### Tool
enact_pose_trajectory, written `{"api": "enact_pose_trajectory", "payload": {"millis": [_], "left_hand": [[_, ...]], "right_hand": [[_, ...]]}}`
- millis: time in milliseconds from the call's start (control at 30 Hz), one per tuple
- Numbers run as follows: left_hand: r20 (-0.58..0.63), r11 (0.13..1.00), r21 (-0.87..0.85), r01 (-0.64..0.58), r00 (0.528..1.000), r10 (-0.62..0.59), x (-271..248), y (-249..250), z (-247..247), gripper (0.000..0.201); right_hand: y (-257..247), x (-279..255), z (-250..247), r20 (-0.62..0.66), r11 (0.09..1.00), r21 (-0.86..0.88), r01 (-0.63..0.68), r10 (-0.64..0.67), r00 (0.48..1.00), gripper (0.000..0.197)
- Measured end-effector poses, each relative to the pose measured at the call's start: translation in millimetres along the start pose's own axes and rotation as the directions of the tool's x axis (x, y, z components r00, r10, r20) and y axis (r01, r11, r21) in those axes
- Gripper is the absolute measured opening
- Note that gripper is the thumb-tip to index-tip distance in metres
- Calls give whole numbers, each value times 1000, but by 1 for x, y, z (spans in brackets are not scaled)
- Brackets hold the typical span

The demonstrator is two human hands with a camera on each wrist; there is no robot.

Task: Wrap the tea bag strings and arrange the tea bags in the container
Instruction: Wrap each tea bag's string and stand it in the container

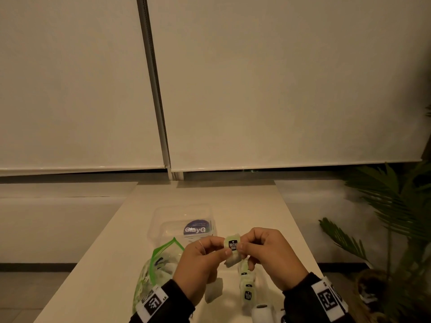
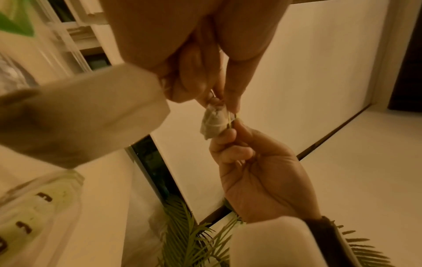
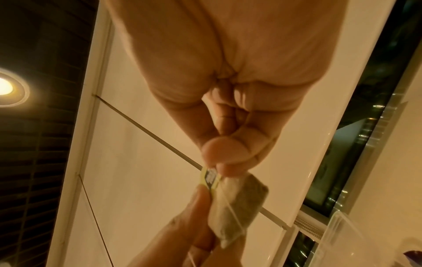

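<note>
**What I can read**

The tag (image 1: 233, 244) I pinch reads "McCoy Teas", white on black. At twelve o'clock, the container (image 1: 161, 220) carries a blue sticker (image 1: 197, 227) reading "GiayG". My wristbands (image 1: 152, 304) show only square code patterns.

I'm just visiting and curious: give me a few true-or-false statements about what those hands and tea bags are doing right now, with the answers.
1. Both hands hold one tea bag above the table. True.
2. The left hand is empty and flat on the table. False: it pinches the tea bag together with the right hand.
3. A clear plastic container stands beyond the hands. True.
4. The zip bag with the green edge lies to the person's right. False: it lies to the left.
5. The string crosses the tea bag. True.
</note>
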State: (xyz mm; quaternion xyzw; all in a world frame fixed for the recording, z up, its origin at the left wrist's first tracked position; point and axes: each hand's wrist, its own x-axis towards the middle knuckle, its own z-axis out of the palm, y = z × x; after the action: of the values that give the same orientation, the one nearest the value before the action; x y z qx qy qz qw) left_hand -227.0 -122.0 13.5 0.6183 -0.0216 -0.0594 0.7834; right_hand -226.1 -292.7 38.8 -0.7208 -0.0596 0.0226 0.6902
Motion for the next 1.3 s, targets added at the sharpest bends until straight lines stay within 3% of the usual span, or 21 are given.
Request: {"api": "enact_pose_trajectory", "payload": {"millis": [167,300,400,533,700,833,1033,1300], "left_hand": [[95,987,-141,80,993,-67,-2,-3,2,26],[154,935,-330,129,985,-81,-4,-6,1,20],[152,920,-367,140,984,-89,-4,-7,3,15],[109,934,-333,129,989,-98,0,-5,2,17],[106,989,-118,93,991,-80,-2,-5,8,21],[29,995,-67,73,997,-71,-4,-9,15,16],[-46,985,-164,57,997,-65,-6,-18,22,9],[7,994,-85,64,998,-64,-3,-17,21,16]], "right_hand": [[-2,-2,-4,42,997,72,-32,29,999,16],[-7,-2,-9,105,997,65,-43,36,994,17],[-10,-3,-12,113,997,61,-45,38,993,16],[-11,-3,-10,109,999,28,-45,41,993,21],[-9,-3,-10,39,985,-170,-15,22,999,17],[-10,-4,-9,35,962,-271,-42,53,998,18],[-2,-4,-6,-18,983,-137,-122,121,993,27],[1,-6,-11,-18,996,-65,-65,64,998,20]]}}
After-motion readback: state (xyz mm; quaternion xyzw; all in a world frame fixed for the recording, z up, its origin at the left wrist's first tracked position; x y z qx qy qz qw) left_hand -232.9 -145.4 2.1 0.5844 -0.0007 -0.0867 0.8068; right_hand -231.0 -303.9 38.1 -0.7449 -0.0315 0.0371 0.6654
